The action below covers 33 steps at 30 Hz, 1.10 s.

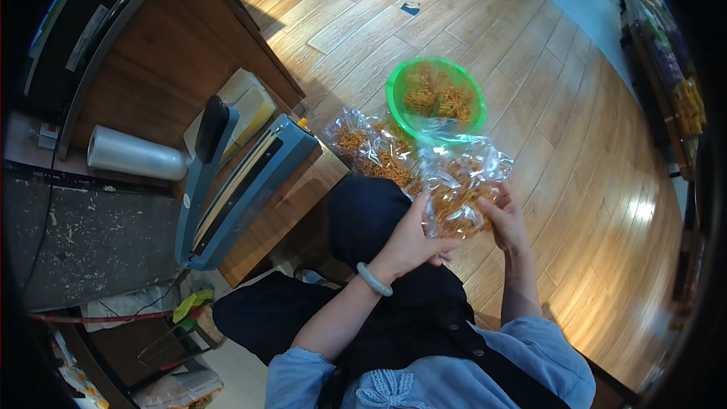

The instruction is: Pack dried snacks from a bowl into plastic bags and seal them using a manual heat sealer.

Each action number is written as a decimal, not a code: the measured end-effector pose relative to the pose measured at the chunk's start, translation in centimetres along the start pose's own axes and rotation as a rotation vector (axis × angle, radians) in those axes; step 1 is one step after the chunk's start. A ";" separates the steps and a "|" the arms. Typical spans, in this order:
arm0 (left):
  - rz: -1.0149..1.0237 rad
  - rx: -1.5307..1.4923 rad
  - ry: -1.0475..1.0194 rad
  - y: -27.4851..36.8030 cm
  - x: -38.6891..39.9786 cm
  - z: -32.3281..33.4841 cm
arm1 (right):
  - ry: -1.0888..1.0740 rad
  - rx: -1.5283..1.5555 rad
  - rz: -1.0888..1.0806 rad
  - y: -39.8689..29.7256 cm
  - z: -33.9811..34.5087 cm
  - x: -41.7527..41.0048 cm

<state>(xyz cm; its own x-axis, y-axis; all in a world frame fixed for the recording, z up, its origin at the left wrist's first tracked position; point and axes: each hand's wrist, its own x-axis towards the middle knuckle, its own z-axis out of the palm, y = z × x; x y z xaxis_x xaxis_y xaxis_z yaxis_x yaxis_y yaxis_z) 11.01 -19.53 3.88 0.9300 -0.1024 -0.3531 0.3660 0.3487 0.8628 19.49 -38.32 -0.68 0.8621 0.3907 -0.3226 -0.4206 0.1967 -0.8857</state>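
Both hands hold a clear plastic bag (463,182) of orange-brown, stringy dried food in front of my knees. My left hand (412,244), with a pale bangle on its wrist, supports the bag's near left side. On the right side, the thumb and fingers of my right hand (502,213) pinch the plastic. Just beyond the bag stands a green plastic basket (391,99) with more of the brown food (437,99) inside. Other filled clear bags (372,150) lie to the left of the held bag, partly hidden behind my knee.
A blue impulse heat sealer (255,193) with its arm raised sits on a wooden surface (284,210) at left. Behind it are a roll of clear plastic (136,153) and a pale box (244,108). Stocked shelves (661,68) line the far right, across the wood-look floor (573,182).
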 end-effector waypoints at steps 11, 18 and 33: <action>0.573 0.854 0.590 -1.4 -3.5 -4.5 | -0.061 -0.677 -0.279 14.0 -0.7 17.3; 0.818 1.179 0.541 -2.3 -1.8 -4.8 | 0.298 -1.103 -0.420 12.6 2.7 22.9; 0.839 1.152 0.442 -2.0 -0.6 -4.1 | 0.442 -1.603 -0.530 5.0 -12.4 27.7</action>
<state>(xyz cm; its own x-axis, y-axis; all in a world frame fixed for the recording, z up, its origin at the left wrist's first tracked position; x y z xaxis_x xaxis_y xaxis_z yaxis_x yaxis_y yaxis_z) 9.55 -16.33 0.88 0.8700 0.1069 0.4814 -0.2349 -0.7684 0.5953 44.77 -37.73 -18.15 0.9225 0.2764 0.2695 0.3449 -0.9038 -0.2534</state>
